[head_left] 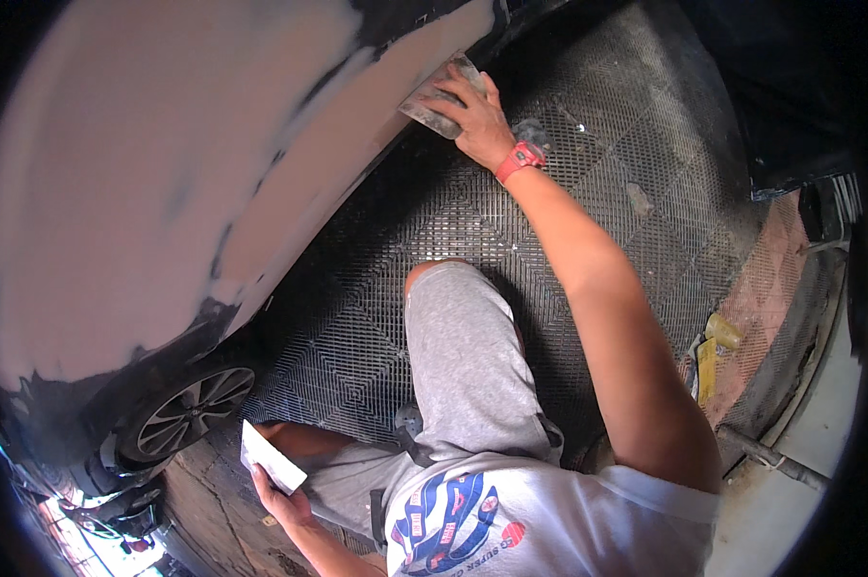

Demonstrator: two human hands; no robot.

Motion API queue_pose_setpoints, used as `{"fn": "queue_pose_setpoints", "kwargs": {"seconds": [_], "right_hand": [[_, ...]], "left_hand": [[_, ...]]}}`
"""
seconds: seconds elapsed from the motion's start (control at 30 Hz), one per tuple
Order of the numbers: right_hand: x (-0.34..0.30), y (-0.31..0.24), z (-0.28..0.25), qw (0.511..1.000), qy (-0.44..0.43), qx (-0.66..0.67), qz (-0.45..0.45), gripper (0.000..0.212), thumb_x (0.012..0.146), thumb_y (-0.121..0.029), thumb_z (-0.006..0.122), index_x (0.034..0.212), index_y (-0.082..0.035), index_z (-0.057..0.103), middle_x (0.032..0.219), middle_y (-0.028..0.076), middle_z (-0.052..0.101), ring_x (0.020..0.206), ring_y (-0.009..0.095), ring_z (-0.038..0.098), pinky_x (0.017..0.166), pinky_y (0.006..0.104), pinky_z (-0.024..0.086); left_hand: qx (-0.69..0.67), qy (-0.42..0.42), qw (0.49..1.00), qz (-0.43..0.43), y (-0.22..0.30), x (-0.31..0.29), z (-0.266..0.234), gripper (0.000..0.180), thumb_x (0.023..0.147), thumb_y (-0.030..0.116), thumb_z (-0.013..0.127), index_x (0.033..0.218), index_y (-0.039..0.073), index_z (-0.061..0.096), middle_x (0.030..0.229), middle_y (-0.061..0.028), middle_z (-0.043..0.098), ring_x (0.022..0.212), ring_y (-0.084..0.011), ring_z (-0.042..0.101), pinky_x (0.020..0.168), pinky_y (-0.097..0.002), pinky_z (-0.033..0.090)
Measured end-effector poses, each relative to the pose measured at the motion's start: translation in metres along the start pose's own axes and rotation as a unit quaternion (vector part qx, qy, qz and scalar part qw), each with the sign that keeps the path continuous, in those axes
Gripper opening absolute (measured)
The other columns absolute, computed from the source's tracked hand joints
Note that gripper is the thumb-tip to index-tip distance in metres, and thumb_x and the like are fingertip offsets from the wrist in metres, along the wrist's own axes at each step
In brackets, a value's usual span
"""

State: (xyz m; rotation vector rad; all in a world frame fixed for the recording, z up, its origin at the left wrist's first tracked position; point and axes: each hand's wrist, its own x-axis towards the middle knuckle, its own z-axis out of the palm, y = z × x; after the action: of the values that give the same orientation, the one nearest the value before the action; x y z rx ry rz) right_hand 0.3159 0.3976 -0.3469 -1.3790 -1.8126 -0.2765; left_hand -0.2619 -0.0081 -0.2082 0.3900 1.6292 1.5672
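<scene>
My right arm reaches far up and forward, with a red watch on the wrist. My right hand (479, 117) presses its fingers over a flat grey smudged spreader (436, 117), which lies along the lower edge of the car's side panel (299, 183). That panel has wide pinkish-beige patches with dark paint showing between them. Low at the left, my left hand (282, 502) grips a thin white rectangular plate (275, 460) by its lower side, close to my bent leg. The plate is apart from the car.
A car wheel (196, 412) with a spoked rim stands left of my legs. Dark grid matting (588, 231) covers the floor. At the right lie a yellowish roll (723, 332), a yellow packet (707, 370) and a bar (775, 457). A dark object rises at the far right.
</scene>
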Motion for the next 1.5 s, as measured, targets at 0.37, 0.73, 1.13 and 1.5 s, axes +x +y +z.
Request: {"fn": "queue_pose_setpoints", "kwargs": {"seconds": [0.37, 0.73, 1.13, 1.5], "right_hand": [[0.082, -0.03, -0.049, 0.994, 0.095, 0.054, -0.009, 0.038, 0.088, -0.015, 0.07, 0.123, -0.025, 0.075, 0.132, 0.005, 0.065, 0.135, 0.027, 0.055, 0.112, 0.0501, 0.035], [0.002, -0.044, 0.0, 1.0, -0.016, 0.017, -0.014, 0.049, 0.084, -0.007, 0.072, 0.127, -0.031, 0.074, 0.136, 0.002, 0.063, 0.147, 0.026, 0.047, 0.119, 0.0542, 0.024], [0.08, 0.004, -0.065, 0.995, 0.078, 0.027, -0.061, 0.036, 0.091, -0.015, 0.066, 0.126, -0.022, 0.074, 0.131, 0.005, 0.066, 0.134, 0.027, 0.056, 0.112, 0.0503, 0.035], [-0.009, -0.055, -0.05, 0.986, -0.001, 0.149, 0.078, 0.048, 0.088, -0.002, 0.067, 0.134, -0.018, 0.066, 0.138, 0.009, 0.059, 0.141, 0.035, 0.05, 0.117, 0.0478, 0.036]], "left_hand": [[-0.016, -0.007, 1.0, -0.017, 0.0, 0.001, 0.002, 0.05, 0.104, 0.033, 0.066, 0.142, 0.001, 0.059, 0.134, -0.0076, 0.069, 0.118, -0.0194, 0.068, 0.098, -0.0343, 0.056], [0.005, -0.013, 1.0, -0.004, 0.0, 0.004, 0.003, 0.055, 0.104, 0.036, 0.066, 0.143, -0.002, 0.056, 0.134, -0.0099, 0.068, 0.121, -0.0216, 0.066, 0.102, -0.0354, 0.054], [-0.004, -0.013, 1.0, 0.0, 0.003, -0.001, -0.004, 0.051, 0.104, 0.035, 0.065, 0.142, 0.001, 0.059, 0.133, -0.0078, 0.069, 0.118, -0.0194, 0.068, 0.099, -0.0338, 0.056], [0.03, -0.064, 0.997, 0.04, -0.006, -0.004, 0.078, 0.048, 0.105, 0.031, 0.062, 0.139, -0.002, 0.056, 0.128, -0.0129, 0.069, 0.114, -0.0254, 0.069, 0.103, -0.0406, 0.055]]}}
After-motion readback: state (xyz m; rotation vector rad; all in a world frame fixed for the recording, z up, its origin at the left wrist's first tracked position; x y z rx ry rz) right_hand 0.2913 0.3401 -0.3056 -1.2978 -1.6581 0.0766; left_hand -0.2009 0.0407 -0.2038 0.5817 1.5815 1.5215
